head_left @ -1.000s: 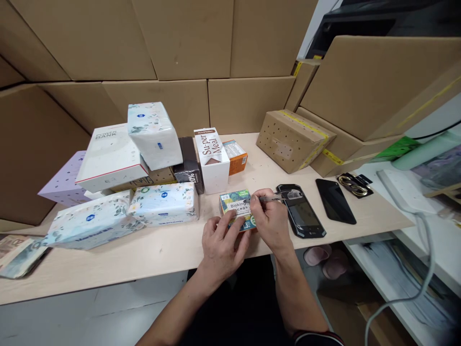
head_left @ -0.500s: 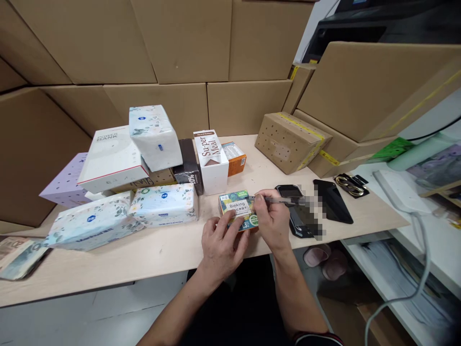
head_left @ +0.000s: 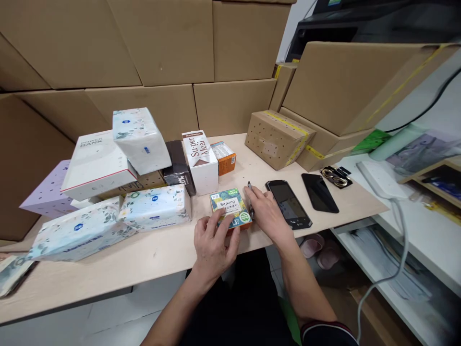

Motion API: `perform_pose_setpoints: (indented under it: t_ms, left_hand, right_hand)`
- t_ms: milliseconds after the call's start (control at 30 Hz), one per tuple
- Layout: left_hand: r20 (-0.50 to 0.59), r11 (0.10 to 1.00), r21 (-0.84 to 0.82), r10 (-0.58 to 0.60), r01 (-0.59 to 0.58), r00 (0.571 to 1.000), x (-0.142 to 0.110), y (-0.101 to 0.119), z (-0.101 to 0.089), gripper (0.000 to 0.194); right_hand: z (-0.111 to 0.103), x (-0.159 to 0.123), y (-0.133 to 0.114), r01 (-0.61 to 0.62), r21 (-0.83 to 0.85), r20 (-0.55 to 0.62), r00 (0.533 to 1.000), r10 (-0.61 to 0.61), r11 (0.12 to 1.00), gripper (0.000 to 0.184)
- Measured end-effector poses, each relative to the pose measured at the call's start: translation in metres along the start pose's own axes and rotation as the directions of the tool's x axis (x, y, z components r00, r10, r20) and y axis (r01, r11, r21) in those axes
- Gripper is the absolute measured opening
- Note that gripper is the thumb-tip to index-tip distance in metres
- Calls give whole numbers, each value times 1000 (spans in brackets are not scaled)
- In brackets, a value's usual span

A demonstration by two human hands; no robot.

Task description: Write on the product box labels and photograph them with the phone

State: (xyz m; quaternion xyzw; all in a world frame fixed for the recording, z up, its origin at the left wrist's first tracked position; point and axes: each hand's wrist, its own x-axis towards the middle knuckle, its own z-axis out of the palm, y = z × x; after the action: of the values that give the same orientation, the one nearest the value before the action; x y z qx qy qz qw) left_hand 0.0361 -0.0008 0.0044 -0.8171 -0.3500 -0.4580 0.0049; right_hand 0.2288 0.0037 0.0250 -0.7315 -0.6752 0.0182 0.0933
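A small green and yellow box marked "Binking" [head_left: 236,194] rests on the table in front of me. My left hand [head_left: 215,238] steadies it, with fingertips on the top and the thumb by the front edge. Just right of the box, my right hand [head_left: 264,211] is low at the table, its fingers closed around a slim dark pen-like tool [head_left: 249,184]. Most of that tool is hidden under the fingers, so its exact kind is unclear. A black smartphone with a rugged case [head_left: 288,203] lies close to the right hand.
Tissue packs [head_left: 154,206], a white power bank box [head_left: 97,166] and a "Super Meal" carton [head_left: 201,163] crowd the left and back. A second dark phone [head_left: 320,192], a coiled cable [head_left: 334,177] and a taped carton [head_left: 275,139] are on the right.
My right hand has come down from above the box to the table at its right side, and the tool has swung from pointing right to pointing away. My left hand stays on the box.
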Motion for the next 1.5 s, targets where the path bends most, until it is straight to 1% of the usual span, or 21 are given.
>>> perform_pose_setpoints:
  t_ms: [100,200,367,633,967,1100,1267,1333,1367,1400,1433,1500]
  left_hand:
    - [7,1000,8,0,0,1000,0,0,0,33]
    - [21,1000,10,-7,7,1000,0,0,0,32]
    - [14,1000,13,-1,1,1000,-1,0,0,32]
    - [3,1000,8,12,-12,1000,1,0,0,32]
    - [-2,1000,11,26,-26,1000,1,0,0,33]
    - [8,999,11,32,-32,999,1,-1,0,33]
    - [4,1000,20,24,-25,1000,0,-1,1,34]
    - [2,999,22,26,-26,1000,0,-1,1,34]
    - [2,999,21,29,-29,1000,1,0,0,34]
    - [0,999,20,33,-33,999,1,0,0,33]
    - [0,999,18,37,-36,999,2,0,0,33]
    - [0,999,16,40,-40,999,2,0,0,33]
  right_hand:
    - [2,5,-7,1,-117,47,999,4,993,60]
    - [3,10,-11,6,-153,58,998,3,988,56]
    - [3,14,-11,2,-164,54,998,7,986,53]
    - [-4,13,-13,4,-170,66,998,8,985,52]
    - [-3,11,-11,0,-146,70,997,11,989,58]
    - [0,3,-8,-6,-100,11,1000,7,995,62]
    - [1,-17,-2,9,-23,-146,989,-13,1000,63]
    - [-1,-29,5,-5,37,-250,968,14,999,61]
    - [-3,-35,10,-9,75,-315,948,32,997,59]
    - [-4,-41,15,-9,114,-392,919,53,993,57]
    - [-5,-47,20,-11,153,-477,875,84,988,53]
    - [-8,-58,29,-38,224,-637,751,176,974,44]
